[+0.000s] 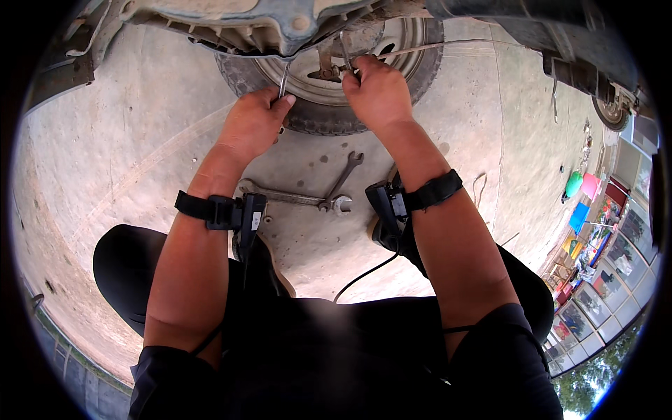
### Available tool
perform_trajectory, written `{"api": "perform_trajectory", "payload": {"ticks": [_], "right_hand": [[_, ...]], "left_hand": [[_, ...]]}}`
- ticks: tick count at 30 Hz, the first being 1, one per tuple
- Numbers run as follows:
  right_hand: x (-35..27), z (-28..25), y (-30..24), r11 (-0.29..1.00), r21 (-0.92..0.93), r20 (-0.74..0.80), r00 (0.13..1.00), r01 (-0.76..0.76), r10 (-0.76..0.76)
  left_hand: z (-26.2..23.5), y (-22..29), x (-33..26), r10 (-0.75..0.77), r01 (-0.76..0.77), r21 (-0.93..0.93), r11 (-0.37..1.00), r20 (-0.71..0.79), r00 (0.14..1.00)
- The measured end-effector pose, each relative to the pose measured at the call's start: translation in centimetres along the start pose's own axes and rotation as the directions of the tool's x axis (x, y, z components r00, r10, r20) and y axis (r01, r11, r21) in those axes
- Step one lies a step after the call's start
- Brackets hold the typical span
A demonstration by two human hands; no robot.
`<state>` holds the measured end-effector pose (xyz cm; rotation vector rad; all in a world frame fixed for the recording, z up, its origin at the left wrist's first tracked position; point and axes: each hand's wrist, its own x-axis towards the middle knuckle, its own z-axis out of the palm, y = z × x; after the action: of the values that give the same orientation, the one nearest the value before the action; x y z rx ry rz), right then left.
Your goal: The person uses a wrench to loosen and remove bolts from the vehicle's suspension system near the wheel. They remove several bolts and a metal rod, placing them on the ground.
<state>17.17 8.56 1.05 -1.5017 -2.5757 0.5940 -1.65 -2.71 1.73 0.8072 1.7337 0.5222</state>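
Observation:
My left hand (255, 120) is closed around a silver wrench (284, 78), thumb along its shaft. The wrench's upper end meets the lower edge of a grimy ribbed metal housing (297, 28) under the vehicle; its head is hidden there. Farther right, my right hand (379, 92) grips a slim shiny metal tool (346, 50), which points up beside the housing; its far end cannot be made out. Behind both hands a wheel with a dark tyre (325, 117) lies flat on the ground.
Between my feet, a long open-end wrench (287, 197) and a shorter one (343, 178) lie crossed on the concrete floor (168, 133). Vehicle parts (539, 42) hang low at the upper right. Colourful goods (577, 217) stand by a windowed wall far right.

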Motion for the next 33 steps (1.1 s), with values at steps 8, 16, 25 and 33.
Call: {"api": "perform_trajectory", "payload": {"ticks": [8, 16, 25, 33], "right_hand": [[-0.2, -0.1, -1.2, 0.995, -0.078, -0.051, 0.997, -0.060, 0.056], [1.6, -2.4, -2.0, 0.986, -0.144, -0.038, 0.996, -0.080, 0.076], [0.9, 0.5, -2.1, 0.990, -0.107, -0.088, 0.992, -0.094, 0.085], [1.6, -1.1, -2.6, 0.991, -0.076, 0.014, 0.994, -0.108, 0.109]], "left_hand": [[0.3, 0.0, 0.4, 0.003, -0.003, 0.004, 1.000, -0.008, 1.000], [0.0, 0.6, 0.3, 0.006, -0.006, -0.030, 1.000, -0.026, 1.000], [0.7, 1.9, 0.5, 0.013, -0.029, -0.143, 0.989, -0.108, 0.994], [1.0, 0.4, 1.7, 0.068, -0.099, -0.197, 0.975, -0.161, 0.985]]}}
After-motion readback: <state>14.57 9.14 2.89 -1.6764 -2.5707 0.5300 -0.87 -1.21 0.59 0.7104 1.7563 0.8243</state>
